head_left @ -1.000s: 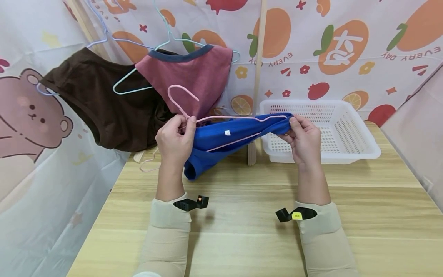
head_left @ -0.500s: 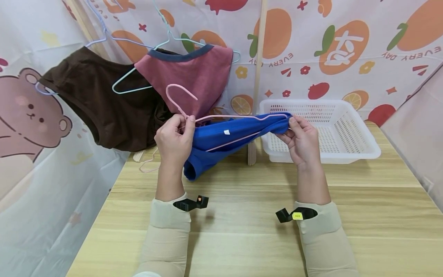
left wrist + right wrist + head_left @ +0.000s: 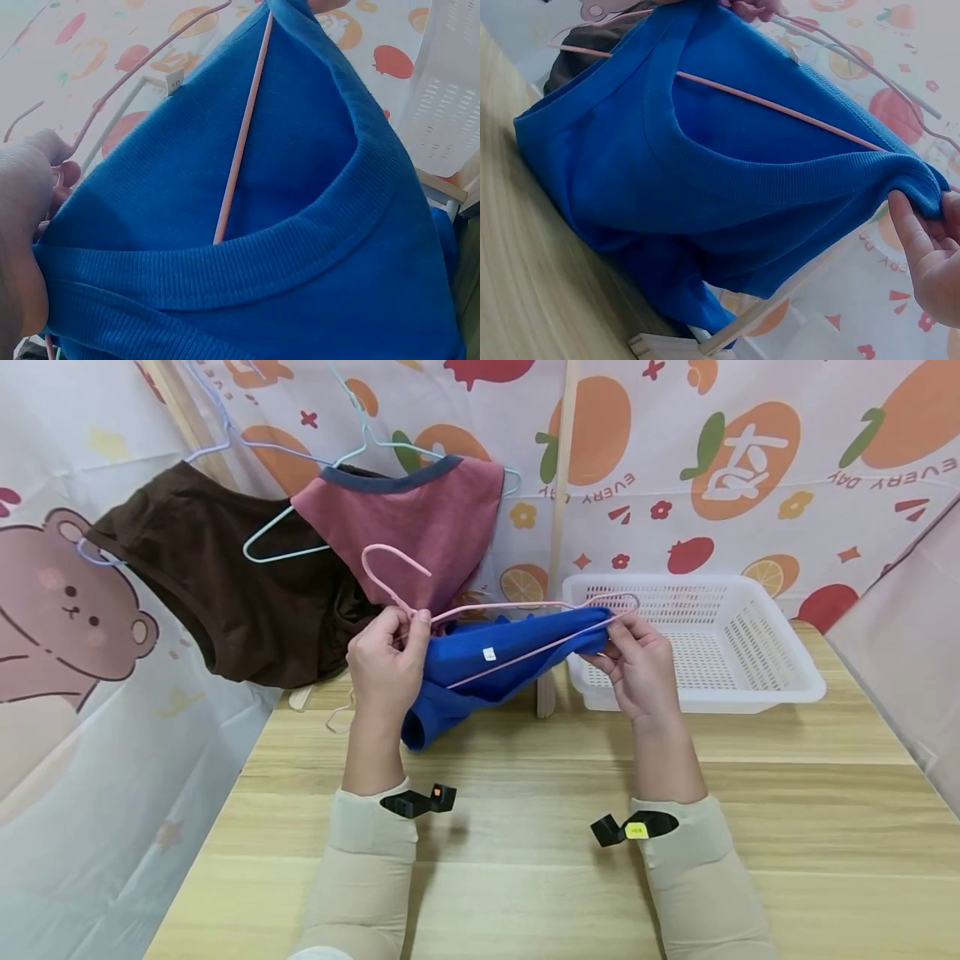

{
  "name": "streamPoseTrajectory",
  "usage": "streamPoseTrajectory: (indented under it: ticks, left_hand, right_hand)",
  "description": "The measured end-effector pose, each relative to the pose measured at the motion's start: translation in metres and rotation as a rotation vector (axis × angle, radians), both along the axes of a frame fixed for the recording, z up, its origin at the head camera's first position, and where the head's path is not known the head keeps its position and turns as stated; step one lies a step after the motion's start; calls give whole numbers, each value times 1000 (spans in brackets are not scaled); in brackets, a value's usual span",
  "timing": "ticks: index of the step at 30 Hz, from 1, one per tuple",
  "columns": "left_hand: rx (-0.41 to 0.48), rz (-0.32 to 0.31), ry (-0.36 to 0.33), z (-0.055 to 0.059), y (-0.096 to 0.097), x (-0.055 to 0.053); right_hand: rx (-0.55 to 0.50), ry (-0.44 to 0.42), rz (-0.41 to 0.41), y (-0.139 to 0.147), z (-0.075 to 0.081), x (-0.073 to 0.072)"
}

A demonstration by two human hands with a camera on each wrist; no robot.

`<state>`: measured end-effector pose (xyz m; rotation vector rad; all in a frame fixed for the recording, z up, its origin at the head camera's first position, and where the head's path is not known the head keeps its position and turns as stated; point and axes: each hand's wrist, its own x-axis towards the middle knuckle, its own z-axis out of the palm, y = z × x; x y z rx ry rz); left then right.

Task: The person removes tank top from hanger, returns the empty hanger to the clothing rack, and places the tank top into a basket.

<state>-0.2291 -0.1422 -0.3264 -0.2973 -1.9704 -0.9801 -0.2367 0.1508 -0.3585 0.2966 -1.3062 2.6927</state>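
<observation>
A blue shirt [image 3: 525,642] with a ribbed neckline and a small white tag hangs between my hands above the table. My left hand [image 3: 386,662] pinches the neck of a pink wire hanger [image 3: 517,605] together with the shirt's collar. The hanger's left end pokes out past that hand, low on the left. With thumb and fingers, my right hand [image 3: 637,667] pinches the neckline's right edge [image 3: 907,176]. The hanger's right end stands outside the cloth, just above this hand. Its lower bar crosses the neck opening in both wrist views.
Behind on the left hang a brown garment [image 3: 202,568] on a purple hanger and a pink top [image 3: 427,518] on a light blue hanger. A white perforated basket [image 3: 757,693] stands at the back right. A wooden post [image 3: 562,485] rises between them.
My right hand has moved left with the shirt's edge, and the hanger's right end, earlier inside the cloth, now shows outside it. My left hand has shifted slightly right.
</observation>
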Motion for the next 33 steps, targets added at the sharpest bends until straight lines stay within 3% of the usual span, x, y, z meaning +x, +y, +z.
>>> streamPoseTrajectory:
  ticks: [3, 7, 14, 20, 25, 33]
  left_hand:
    - [-6, 4, -2, -1, 1, 0]
    - [-29, 12, -41, 2, 1, 2]
    - [-124, -23, -62, 27, 11, -3]
    - [-188, -61, -63, 43, 18, -7]
    - [-227, -85, -95, 50, 23, -9]
    - [-276, -81, -135, 64, 32, -12]
  right_hand:
    - [93, 0, -74, -4, -2, 0]
    - [221, -62, -150, -13, -3, 1]
    - [294, -80, -190, -15, -3, 1]
    - [380, -49, -183, -17, -4, 1]
    - [518, -26, -161, -22, -6, 2]
    - [672, 18, -119, -30, -10, 1]
